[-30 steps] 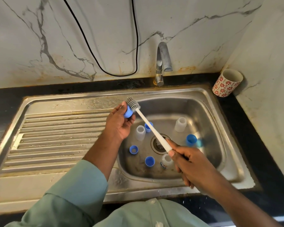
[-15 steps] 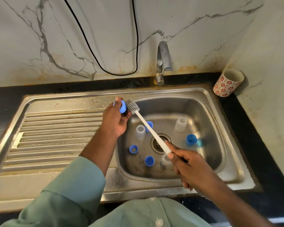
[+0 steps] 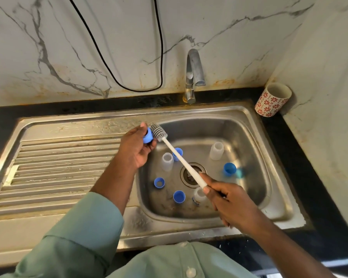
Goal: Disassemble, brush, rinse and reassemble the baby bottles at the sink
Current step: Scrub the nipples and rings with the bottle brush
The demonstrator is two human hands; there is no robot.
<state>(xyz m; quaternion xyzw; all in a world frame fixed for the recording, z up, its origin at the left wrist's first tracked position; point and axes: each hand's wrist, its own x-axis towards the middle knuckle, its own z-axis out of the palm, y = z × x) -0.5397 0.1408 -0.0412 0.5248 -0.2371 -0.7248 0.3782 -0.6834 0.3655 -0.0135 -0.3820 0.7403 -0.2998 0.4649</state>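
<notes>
My left hand [image 3: 136, 148] holds a small blue bottle ring [image 3: 148, 135] over the sink's left rim. My right hand [image 3: 232, 206] grips the white handle of a bottle brush [image 3: 181, 158], whose grey bristle head touches the ring. In the steel sink basin [image 3: 249, 157] stand two clear bottles [image 3: 167, 161] [image 3: 216, 150], and a third clear bottle [image 3: 199, 195] sits partly hidden behind my right hand. Several blue caps and rings lie around the drain: a ring [image 3: 159, 182], a cap [image 3: 179, 196], another cap [image 3: 229, 168] and one behind the brush handle [image 3: 179, 152].
A chrome tap [image 3: 193, 73] stands behind the basin with no water running. The ribbed drainboard [image 3: 58, 167] lies to the left. A white cup with red flowers [image 3: 272, 100] stands in the back right corner. A black cable [image 3: 129, 87] hangs on the marble wall.
My left hand turned and shifted slightly left and up with the blue ring. The brush head followed it, staying against the ring. Parts in the basin have not moved.
</notes>
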